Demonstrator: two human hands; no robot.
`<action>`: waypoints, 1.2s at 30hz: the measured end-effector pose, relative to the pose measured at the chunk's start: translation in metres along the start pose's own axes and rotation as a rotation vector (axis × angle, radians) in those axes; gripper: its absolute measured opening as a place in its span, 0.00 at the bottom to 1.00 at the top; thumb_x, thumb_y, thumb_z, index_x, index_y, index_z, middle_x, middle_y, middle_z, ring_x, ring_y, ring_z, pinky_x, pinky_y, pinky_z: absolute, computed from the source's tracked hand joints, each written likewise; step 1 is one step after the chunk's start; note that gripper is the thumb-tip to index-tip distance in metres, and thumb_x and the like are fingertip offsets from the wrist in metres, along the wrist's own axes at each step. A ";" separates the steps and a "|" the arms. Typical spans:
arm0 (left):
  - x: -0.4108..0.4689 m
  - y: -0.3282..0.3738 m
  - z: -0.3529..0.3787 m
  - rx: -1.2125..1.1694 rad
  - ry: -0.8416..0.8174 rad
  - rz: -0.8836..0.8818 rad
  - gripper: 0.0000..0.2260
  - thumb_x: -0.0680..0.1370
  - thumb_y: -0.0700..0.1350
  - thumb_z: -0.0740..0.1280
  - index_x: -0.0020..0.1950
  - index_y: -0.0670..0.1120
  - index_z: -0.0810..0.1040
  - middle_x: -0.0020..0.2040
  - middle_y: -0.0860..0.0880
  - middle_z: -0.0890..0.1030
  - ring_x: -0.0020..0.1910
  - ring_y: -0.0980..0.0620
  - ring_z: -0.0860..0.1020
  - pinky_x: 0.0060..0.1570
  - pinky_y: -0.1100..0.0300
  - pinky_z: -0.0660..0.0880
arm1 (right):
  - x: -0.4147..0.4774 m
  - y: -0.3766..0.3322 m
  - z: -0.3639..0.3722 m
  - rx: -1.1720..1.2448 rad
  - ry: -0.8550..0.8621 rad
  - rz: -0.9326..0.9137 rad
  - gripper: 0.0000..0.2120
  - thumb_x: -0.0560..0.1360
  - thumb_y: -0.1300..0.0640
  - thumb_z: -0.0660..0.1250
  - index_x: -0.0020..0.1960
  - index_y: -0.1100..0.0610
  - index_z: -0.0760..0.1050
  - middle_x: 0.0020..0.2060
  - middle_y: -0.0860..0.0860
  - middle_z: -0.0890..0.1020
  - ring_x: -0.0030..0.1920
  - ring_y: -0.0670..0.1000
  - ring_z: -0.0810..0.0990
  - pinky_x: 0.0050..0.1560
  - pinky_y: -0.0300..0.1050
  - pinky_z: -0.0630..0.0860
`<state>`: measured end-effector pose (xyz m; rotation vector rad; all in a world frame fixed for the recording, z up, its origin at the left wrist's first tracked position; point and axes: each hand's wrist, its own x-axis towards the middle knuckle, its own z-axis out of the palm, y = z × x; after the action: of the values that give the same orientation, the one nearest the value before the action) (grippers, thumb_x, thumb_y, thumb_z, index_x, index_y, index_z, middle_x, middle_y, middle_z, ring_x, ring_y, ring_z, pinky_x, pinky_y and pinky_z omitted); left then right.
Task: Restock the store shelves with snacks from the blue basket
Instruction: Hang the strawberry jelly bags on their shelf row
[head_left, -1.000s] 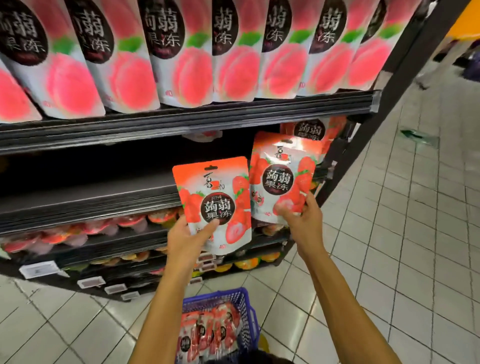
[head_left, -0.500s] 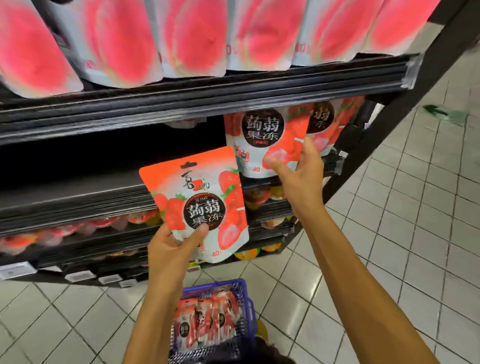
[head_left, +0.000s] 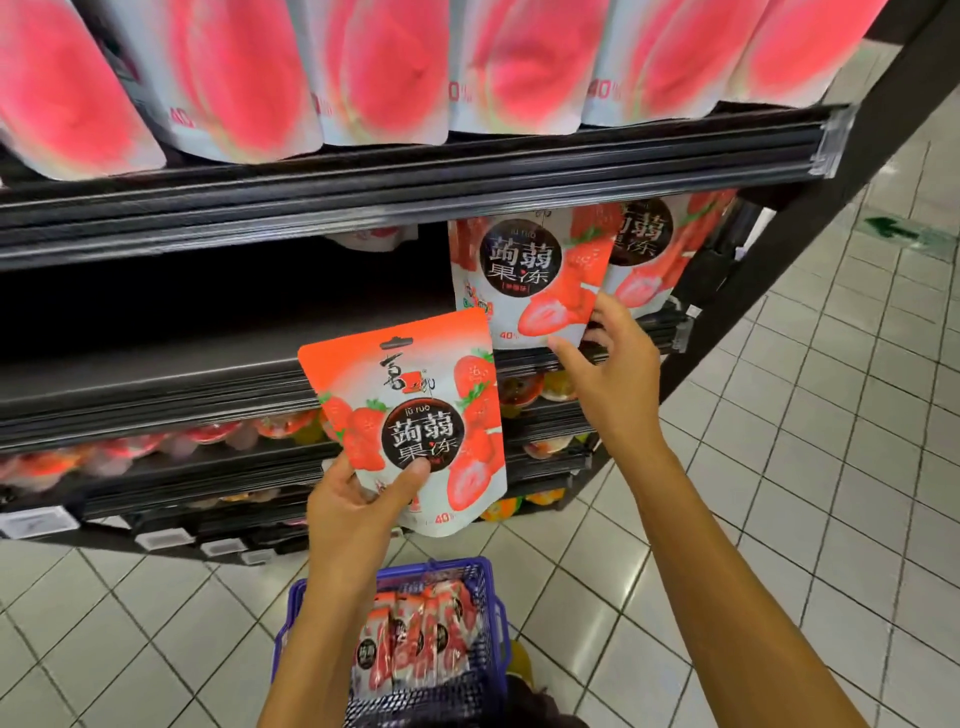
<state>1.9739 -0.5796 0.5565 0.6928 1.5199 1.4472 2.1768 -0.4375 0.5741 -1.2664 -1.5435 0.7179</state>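
My left hand (head_left: 358, 506) grips the bottom of an orange strawberry jelly pouch (head_left: 410, 410), held upright in front of the dark middle shelf (head_left: 156, 374). My right hand (head_left: 610, 358) pinches the lower right corner of a second strawberry pouch (head_left: 524, 280), which stands on that shelf beside another pouch (head_left: 660, 249) at the right end. The blue basket (head_left: 485, 597) sits on the floor between my forearms with several more pouches standing in it.
Peach pouches (head_left: 379, 67) line the top shelf, overhanging its black rail (head_left: 467, 166). Jelly cups (head_left: 208, 436) fill the lower shelves. The left part of the middle shelf is dark and bare. White tiled floor (head_left: 805, 467) stretches to the right.
My right hand has pushed its pouch further in and down, so it now stands on the middle shelf. My left hand has stayed low with the other pouch. The view has dipped a little.
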 end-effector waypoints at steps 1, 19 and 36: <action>-0.001 0.000 0.000 0.003 0.001 -0.004 0.11 0.65 0.46 0.76 0.46 0.55 0.84 0.46 0.51 0.87 0.45 0.52 0.85 0.37 0.61 0.81 | 0.000 0.000 0.001 -0.035 0.028 0.006 0.18 0.74 0.59 0.73 0.63 0.51 0.77 0.50 0.46 0.82 0.51 0.47 0.80 0.54 0.47 0.78; -0.016 0.001 -0.002 -0.003 0.018 -0.016 0.16 0.65 0.46 0.76 0.53 0.50 0.82 0.50 0.51 0.86 0.48 0.52 0.85 0.38 0.65 0.80 | 0.008 0.000 0.011 -0.197 0.121 0.155 0.11 0.77 0.51 0.70 0.60 0.48 0.79 0.47 0.44 0.86 0.39 0.47 0.81 0.45 0.49 0.78; 0.012 0.029 0.019 0.021 -0.130 0.080 0.14 0.70 0.47 0.73 0.55 0.52 0.81 0.52 0.52 0.86 0.50 0.54 0.84 0.41 0.66 0.80 | -0.034 -0.016 -0.008 0.230 -0.236 0.144 0.12 0.75 0.46 0.70 0.57 0.48 0.80 0.48 0.44 0.84 0.48 0.46 0.83 0.50 0.47 0.81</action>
<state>1.9805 -0.5558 0.5834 0.8524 1.4232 1.4180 2.1774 -0.4756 0.5803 -1.1590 -1.5149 1.1384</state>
